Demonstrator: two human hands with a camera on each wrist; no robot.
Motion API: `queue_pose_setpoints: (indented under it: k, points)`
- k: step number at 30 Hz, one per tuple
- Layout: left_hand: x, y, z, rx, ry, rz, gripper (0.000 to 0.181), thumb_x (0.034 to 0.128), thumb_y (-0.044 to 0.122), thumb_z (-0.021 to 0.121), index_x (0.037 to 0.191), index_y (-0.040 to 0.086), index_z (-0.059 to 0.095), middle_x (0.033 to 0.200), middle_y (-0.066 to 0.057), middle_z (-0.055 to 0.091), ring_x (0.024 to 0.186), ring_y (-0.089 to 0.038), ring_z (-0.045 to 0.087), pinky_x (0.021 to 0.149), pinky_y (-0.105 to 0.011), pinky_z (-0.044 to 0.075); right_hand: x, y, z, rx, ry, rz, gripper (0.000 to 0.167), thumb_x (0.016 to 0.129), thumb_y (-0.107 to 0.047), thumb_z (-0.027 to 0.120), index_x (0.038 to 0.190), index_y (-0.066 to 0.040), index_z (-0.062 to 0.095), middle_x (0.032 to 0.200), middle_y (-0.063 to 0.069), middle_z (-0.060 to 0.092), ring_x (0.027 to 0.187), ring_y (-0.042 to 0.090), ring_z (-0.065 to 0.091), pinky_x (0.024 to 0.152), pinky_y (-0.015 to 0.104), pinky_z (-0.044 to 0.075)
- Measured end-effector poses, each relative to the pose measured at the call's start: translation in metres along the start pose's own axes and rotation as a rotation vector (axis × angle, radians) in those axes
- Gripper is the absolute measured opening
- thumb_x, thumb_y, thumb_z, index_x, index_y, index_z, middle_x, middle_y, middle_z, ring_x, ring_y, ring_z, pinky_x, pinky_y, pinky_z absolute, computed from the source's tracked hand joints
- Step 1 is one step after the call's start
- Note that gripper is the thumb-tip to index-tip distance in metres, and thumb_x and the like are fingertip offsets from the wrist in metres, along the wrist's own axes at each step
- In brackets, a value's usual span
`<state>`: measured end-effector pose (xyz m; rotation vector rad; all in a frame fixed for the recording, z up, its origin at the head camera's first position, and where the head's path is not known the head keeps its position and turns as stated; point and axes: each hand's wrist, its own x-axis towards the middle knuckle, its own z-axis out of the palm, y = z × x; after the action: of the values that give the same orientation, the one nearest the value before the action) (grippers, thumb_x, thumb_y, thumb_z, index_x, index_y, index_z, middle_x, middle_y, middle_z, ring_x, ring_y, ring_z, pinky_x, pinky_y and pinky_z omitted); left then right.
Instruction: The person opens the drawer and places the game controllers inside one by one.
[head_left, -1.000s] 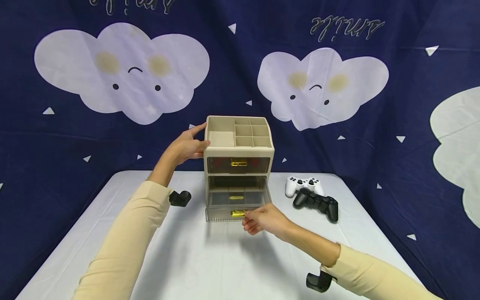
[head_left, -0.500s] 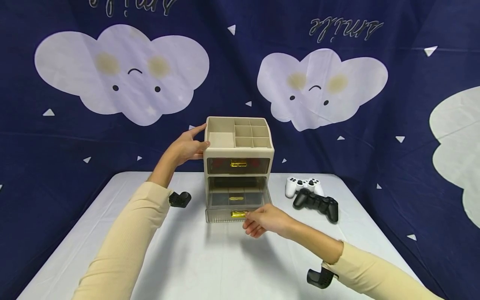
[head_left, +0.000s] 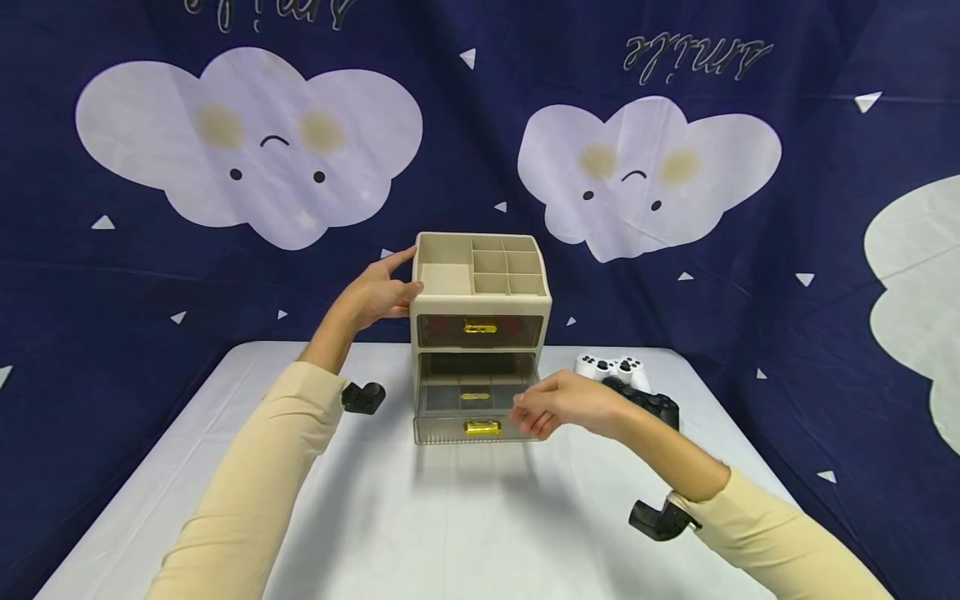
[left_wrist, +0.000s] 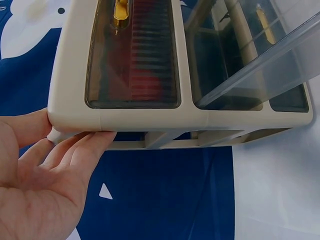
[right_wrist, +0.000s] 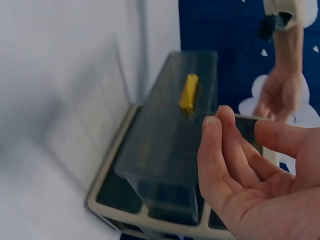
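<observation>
A beige desktop drawer organizer [head_left: 480, 305] stands upright on the white table. Its transparent middle drawer [head_left: 438, 431] is pulled out toward me, with a gold handle [head_left: 482, 427] on the front. The dark top drawer [head_left: 442, 331] is closed; something red shows through it in the left wrist view. My left hand [head_left: 378, 293] holds the organizer's upper left edge, thumb on top and fingers against the side [left_wrist: 75, 165]. Off the handle, my right hand [head_left: 562, 404] hovers at the drawer's front right corner, fingers loosely bent with nothing between them.
To the right of the organizer lie a white game controller [head_left: 613, 368] and a black game controller [head_left: 652, 404], partly hidden by my right hand. Compartments [head_left: 491, 262] divide the organizer's top. A dark blue cloth [head_left: 465, 150] with clouds hangs behind the table.
My right hand has let go of the drawer handle and moved right and slightly up. The middle drawer stays pulled out, and my left hand has kept its place.
</observation>
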<state>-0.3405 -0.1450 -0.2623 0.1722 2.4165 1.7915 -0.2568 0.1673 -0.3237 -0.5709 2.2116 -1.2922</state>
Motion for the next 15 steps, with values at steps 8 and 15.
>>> queue_pose_setpoints:
  k: [8, 15]
  points:
    - [0.0, 0.0, 0.001, 0.01, 0.007, 0.007, 0.076, 0.1052, 0.009, 0.054, 0.165, 0.032, 0.012, 0.156, -0.023, 0.038, 0.129, -0.038, 0.059, 0.108, -0.047, 0.051, -0.007, 0.003, -0.03, -0.035, 0.179, -0.018, 0.036, 0.101, -0.021, 0.06, 0.121, 0.007, 0.068, 0.104, 0.018, 0.071, 0.087, 0.02, 0.069, 0.08, 0.029, 0.061]
    - [0.0, 0.0, 0.001, 0.026, 0.024, 0.007, 0.076, 0.1051, 0.01, 0.055, 0.164, 0.034, 0.014, 0.157, -0.022, 0.038, 0.128, -0.038, 0.06, 0.106, -0.046, 0.052, -0.014, 0.019, -0.054, -0.061, 0.334, -0.043, 0.043, 0.096, -0.025, 0.07, 0.129, 0.002, 0.065, 0.112, 0.01, 0.073, 0.09, 0.019, 0.069, 0.086, 0.034, 0.059]
